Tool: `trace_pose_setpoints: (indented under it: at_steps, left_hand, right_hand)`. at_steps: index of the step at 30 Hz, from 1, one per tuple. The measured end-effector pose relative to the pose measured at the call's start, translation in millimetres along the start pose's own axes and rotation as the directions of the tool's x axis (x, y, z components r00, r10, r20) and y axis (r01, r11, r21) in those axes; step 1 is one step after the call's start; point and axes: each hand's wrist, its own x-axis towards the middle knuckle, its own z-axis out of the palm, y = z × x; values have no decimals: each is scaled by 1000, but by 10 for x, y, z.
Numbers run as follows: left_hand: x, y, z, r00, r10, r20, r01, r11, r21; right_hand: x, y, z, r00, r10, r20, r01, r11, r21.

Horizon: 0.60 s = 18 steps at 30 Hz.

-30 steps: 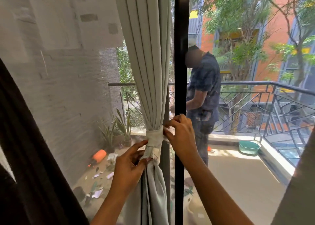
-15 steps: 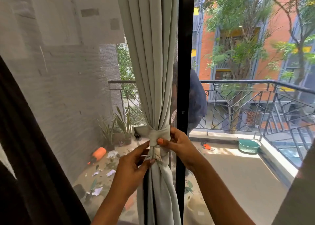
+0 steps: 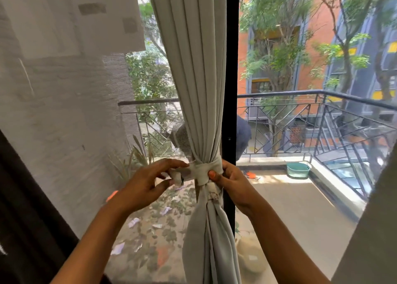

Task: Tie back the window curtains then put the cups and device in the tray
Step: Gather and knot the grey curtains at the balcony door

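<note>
Both grips work at one knot. Left grip pinches the loose end of the tie between thumb and fingertips, holding it out to the left of the curtain. Right grip clasps the tie from the right side, thumb pressed on the front of the band, fingers curled round behind the cloth.

The curtain is pale grey-green and hangs straight down the middle of the view in long folds. The tie cinches it into a narrow waist; below that the cloth bunches into a knot and then spreads out again. It hangs just in front of the black frame, covering the frame's left edge.

A dark drape fills the lower left corner, and a pale one the lower right. Through the glass lies a balcony with a metal railing, a green basin near its corner, plants by the left wall, and paper scraps among leaves on the floor. A person outside is mostly hidden behind the curtain and frame.
</note>
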Motion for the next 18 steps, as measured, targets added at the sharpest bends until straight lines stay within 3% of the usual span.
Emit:
trace_pose_setpoints:
  at_steps: [4,9,15,18]
  left_hand:
    - [48,-35,-104,998,61,27,-58,995,-82]
    - [37,33,-34,998,-52,-32,44,974,-221]
    - [18,40,-21,1000,-29,-6,28,986,-164]
    - [31,48,27,1000,-4,4,5,994,-106]
  right_hand:
    - [33,48,79,996,-6,-87,0,998,-58]
    - [62,127,277,980,-73,-183,46,988,-148]
    - [51,238,457,927,-188,-325,82,945,-315]
    - [4,289,501,868,-198,-456,23,932,-361]
